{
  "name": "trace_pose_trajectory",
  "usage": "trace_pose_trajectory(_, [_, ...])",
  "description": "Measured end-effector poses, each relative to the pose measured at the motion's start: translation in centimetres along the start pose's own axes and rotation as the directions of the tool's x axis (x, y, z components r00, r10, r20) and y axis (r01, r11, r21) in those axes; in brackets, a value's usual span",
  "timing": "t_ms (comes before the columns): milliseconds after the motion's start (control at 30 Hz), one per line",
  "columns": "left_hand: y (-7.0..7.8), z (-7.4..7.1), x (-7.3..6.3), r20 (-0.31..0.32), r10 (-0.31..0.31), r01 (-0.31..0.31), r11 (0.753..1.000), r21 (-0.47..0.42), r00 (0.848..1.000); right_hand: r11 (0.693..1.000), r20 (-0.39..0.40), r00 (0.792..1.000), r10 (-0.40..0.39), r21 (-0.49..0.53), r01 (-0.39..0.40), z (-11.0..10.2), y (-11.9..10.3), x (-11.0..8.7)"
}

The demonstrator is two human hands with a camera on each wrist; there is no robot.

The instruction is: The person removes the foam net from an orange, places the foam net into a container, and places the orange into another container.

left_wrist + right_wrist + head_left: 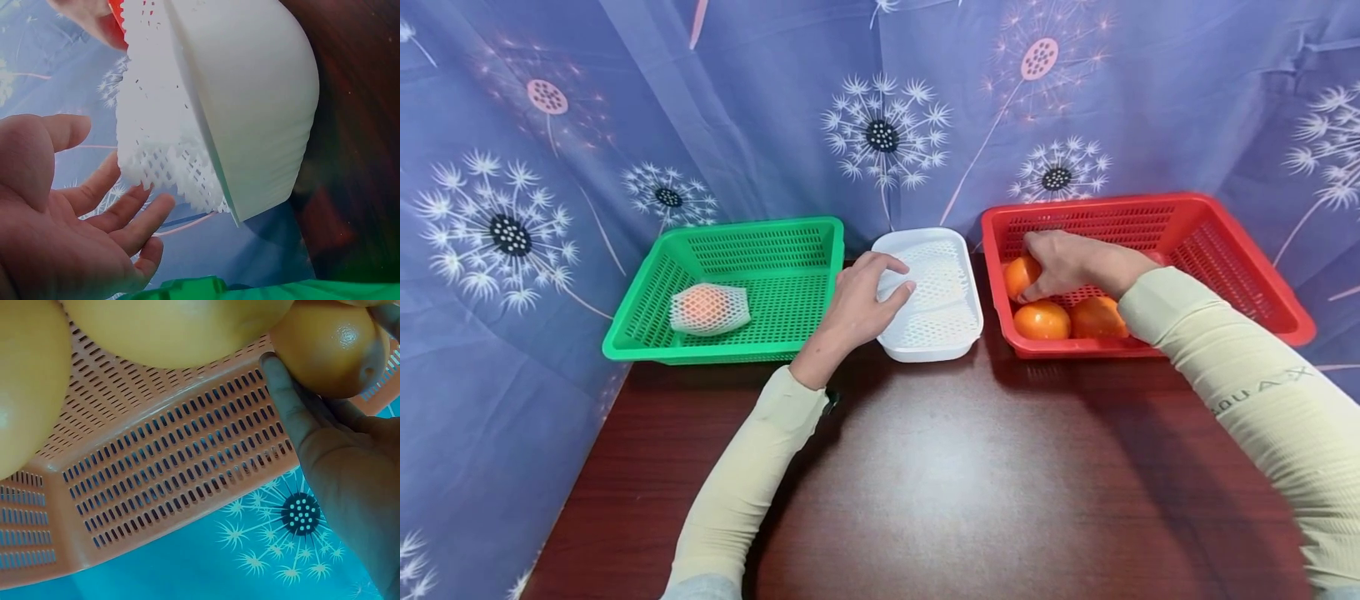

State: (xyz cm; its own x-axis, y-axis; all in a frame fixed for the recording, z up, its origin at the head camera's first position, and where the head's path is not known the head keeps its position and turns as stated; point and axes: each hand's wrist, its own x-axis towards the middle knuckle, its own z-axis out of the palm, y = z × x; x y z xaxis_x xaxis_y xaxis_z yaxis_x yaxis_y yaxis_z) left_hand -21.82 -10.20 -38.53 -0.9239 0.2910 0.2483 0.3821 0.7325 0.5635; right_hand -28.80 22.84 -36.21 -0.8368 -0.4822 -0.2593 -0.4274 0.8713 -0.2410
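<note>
My right hand point(1063, 262) reaches into the red basket point(1225, 250) and grips a smooth, round orange fruit point(1021, 277) near its left wall. In the right wrist view, the thumb and fingers lie around that fruit point(331, 347). Two more orange fruits point(1042, 320) sit in front of it; the right one is partly behind the sleeve. My left hand point(865, 300) hovers at the left edge of a white tray point(925, 356), fingers spread and loosely bent, holding nothing. White foam net sleeves point(162, 162) lie in the tray.
To the left stands a green basket point(790, 300) holding one fruit in a foam net point(709, 308). All three containers line the back of a dark wooden table point(925, 483). A blue curtain with dandelion prints point(760, 125) hangs right behind them.
</note>
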Motion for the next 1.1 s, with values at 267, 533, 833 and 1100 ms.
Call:
trace_pose_trajectory(267, [-0.6, -0.4, -0.4, -0.009, 0.012, -0.013, 1.000, -0.013, 1.000, 0.999, 0.031, 0.999, 0.011, -0.042, -0.009, 0.0, 0.1, 0.5])
trace_pose_trajectory(533, [-1.2, -0.7, -0.7, -0.024, 0.019, -0.019, 1.000, -0.017, 1.000, 0.999, 0.051, 0.999, 0.013, -0.042, -0.011, 0.3, 0.2, 0.8])
trace_pose_trajectory(833, [-1.4, -0.9, -1.0, -0.022, 0.005, -0.005, 1.000, -0.028, 1.000, 1.000, 0.043, 0.999, 0.006, -0.019, -0.005, 0.3, 0.2, 0.5])
trace_pose_trajectory(1100, [-1.5, -1.3, -1.3, -0.036, -0.028, 0.027, 0.999, -0.030, 0.999, 1.000, 0.039, 0.999, -0.005, 0.011, 0.004, -0.2, 0.5, 0.0])
